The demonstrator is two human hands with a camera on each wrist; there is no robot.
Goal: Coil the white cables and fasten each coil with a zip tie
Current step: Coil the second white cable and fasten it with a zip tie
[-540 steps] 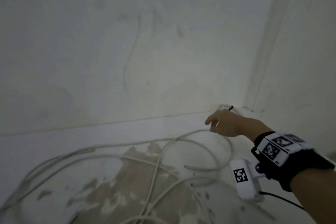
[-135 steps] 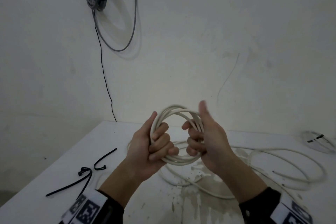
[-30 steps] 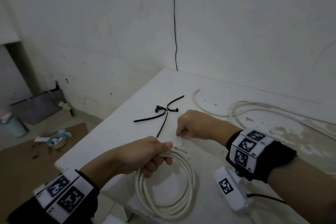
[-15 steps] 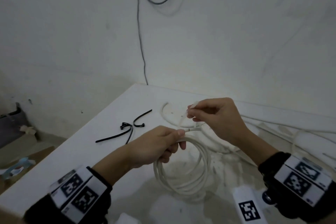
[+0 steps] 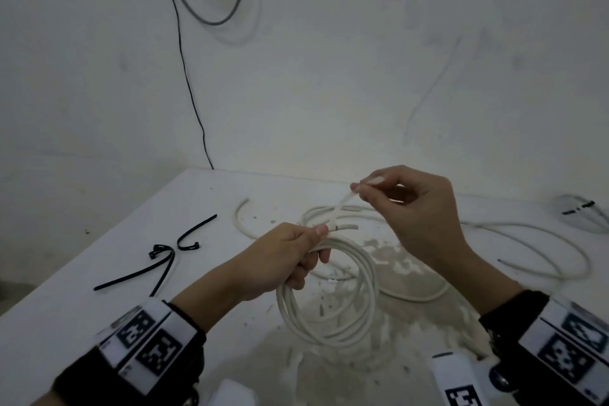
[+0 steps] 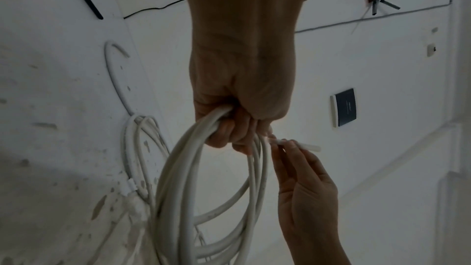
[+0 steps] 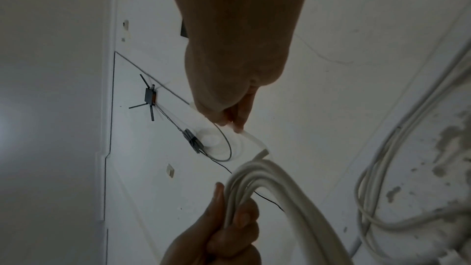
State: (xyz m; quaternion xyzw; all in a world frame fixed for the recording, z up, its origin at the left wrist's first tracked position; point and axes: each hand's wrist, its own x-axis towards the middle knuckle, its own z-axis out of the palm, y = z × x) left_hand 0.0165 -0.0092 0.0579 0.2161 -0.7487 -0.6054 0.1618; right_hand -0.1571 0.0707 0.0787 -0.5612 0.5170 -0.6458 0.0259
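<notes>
My left hand point(image 5: 290, 260) grips the top of a coiled white cable point(image 5: 329, 323), which hangs in several loops just above the table point(image 5: 82, 323). One cut end of the cable sticks out past my thumb. Up and to the right of it, my right hand point(image 5: 412, 208) pinches a thin white zip tie point(image 5: 342, 204) by its upper end; the tie slants down toward my left thumb. The left wrist view shows the left hand point(image 6: 239, 108) closed round the coil point(image 6: 178, 188). In the right wrist view, the right hand point(image 7: 229, 88) holds the zip tie point(image 7: 252, 138) above the coil point(image 7: 280, 188).
Black zip ties point(image 5: 164, 257) lie on the table to the left. Loose white cable point(image 5: 527, 241) sprawls behind and to the right. A small coil bound with a black tie point(image 5: 583, 214) sits at the far right. A grey cable point(image 5: 211, 10) hangs on the wall.
My right hand has picked the white tie up from the table near the black ties and raised it above the coil. The left hand has kept its grip and lifted the coil a little.
</notes>
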